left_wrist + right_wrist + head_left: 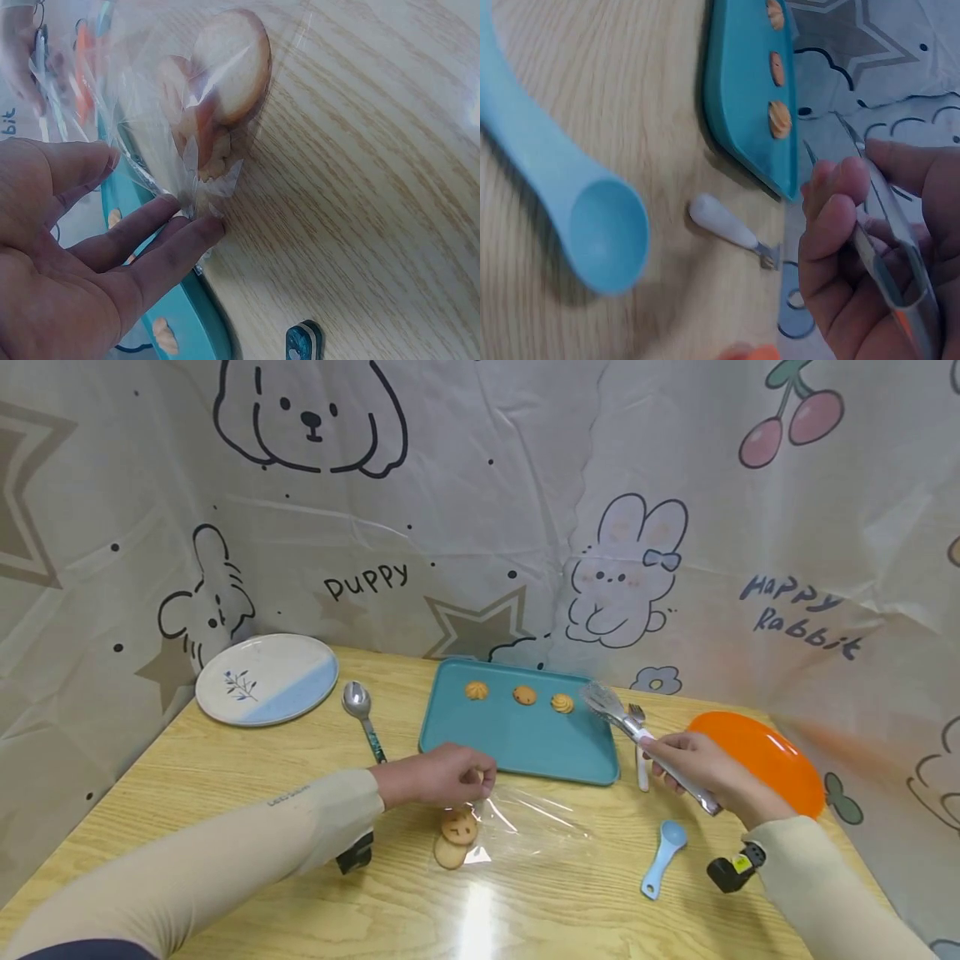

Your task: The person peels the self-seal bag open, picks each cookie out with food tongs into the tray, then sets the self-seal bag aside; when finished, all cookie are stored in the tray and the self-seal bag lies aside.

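Observation:
My left hand [453, 774] pinches the edge of a clear plastic bag [532, 827] on the table. Several cookies [459, 828] lie inside it; the left wrist view shows the bag [142, 97] rising from the fingertips [202, 232] around a pale round cookie [232, 67]. Metal tongs [618, 718] are gripped in my right hand [697, 764], their head near the right end of a teal tray [517, 747]. On that tray sit three cookies in a row, with a swirled cookie [562, 703] closest to the tongs.
A white and blue plate [270, 681] stands back left, beside a metal spoon [358, 702]. A white-handled fork [641, 768] lies right of the tray. A blue measuring spoon [663, 856] is nearer the front. An orange plate [772, 760] sits behind my right hand.

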`<state>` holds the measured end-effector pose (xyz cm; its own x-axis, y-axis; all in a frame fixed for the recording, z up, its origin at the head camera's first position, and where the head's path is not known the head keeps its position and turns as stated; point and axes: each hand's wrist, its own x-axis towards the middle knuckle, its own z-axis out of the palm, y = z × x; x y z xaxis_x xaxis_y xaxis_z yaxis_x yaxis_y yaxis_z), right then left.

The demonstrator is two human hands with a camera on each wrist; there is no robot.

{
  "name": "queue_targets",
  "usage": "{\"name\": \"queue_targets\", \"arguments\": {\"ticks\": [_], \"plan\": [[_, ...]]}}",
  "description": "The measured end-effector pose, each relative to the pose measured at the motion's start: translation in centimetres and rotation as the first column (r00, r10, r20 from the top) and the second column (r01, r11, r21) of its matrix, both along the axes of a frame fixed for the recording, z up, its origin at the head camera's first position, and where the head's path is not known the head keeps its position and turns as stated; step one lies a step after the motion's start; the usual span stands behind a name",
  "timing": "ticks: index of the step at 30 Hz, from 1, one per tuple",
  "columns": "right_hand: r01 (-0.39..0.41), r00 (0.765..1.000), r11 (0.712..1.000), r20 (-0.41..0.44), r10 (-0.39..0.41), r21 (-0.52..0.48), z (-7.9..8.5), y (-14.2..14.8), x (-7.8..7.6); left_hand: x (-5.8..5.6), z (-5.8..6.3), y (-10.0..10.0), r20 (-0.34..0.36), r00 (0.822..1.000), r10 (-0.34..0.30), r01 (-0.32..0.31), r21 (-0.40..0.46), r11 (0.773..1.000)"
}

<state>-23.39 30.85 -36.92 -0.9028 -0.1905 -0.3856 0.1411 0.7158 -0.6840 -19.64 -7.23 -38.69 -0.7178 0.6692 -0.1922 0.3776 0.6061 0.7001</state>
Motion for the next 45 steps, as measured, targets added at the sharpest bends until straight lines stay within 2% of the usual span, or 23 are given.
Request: {"name": "queue_targets", "arguments": {"ticks": [3,6,9,12,15,17,19,21,24,26,33,36,45], "plan": [[-0.073,0.997,0.997,-0.031,0.073,-0.003,0.9,1.4,1.3,0.0,0.0,0.0,-0.018,1.0,-0.007,0.007,-0.001,1.0],[-0.196,0.98,0.98,-0.046,0.195,-0.022,1.5,3.0,2.8,0.1,0.0,0.0,-0.019,1.0,-0.008,0.008,-0.005,1.0],[-0.343,0.939,0.935,-0.037,0.341,-0.093,1.9,4.4,4.3,0.1,0.1,-0.1,0.001,1.0,0.006,-0.006,-0.013,1.0],[-0.454,0.887,0.866,-0.012,0.462,-0.209,2.0,5.4,5.7,0.2,0.2,-0.1,0.014,1.0,0.02,-0.02,-0.02,1.0],[-0.505,0.847,0.808,0.005,0.532,-0.303,1.7,5.8,6.9,0.2,0.3,-0.1,0.009,1.0,0.021,-0.021,-0.022,1.0],[-0.516,0.835,0.791,0.011,0.55,-0.329,1.6,5.8,7.5,0.1,0.2,-0.1,0.005,1.0,0.018,-0.018,-0.02,1.0],[-0.52,0.833,0.792,0.013,0.553,-0.322,1.4,5.6,8.0,0.1,0.2,-0.2,0.002,1.0,0.014,-0.014,-0.014,1.0],[-0.509,0.84,0.805,0.028,0.541,-0.304,1.3,5.3,8.3,0.1,0.2,-0.2,0.005,1.0,0.012,-0.012,-0.008,1.0],[-0.509,0.84,0.813,0.046,0.541,-0.282,1.1,4.5,8.4,0.1,0.2,-0.2,0.009,1.0,0.01,-0.01,0.001,1.0],[-0.517,0.832,0.808,0.057,0.552,-0.282,0.9,4.0,8.3,0.1,0.1,-0.2,0.008,1.0,0.008,-0.008,0.003,1.0],[-0.596,0.774,0.756,0.055,0.63,-0.272,-0.3,0.9,7.2,0.1,0.1,-0.1,0.008,1.0,0.012,-0.012,0.002,1.0],[-0.611,0.761,0.746,0.062,0.646,-0.265,-0.8,-0.6,6.7,0.1,0.1,0.0,0.014,1.0,0.02,-0.02,-0.003,1.0],[-0.655,0.704,0.673,0.047,0.709,-0.344,-2.8,-4.0,5.3,0.1,0.1,0.3,-0.018,0.999,0.03,-0.031,-0.028,0.999]]}}
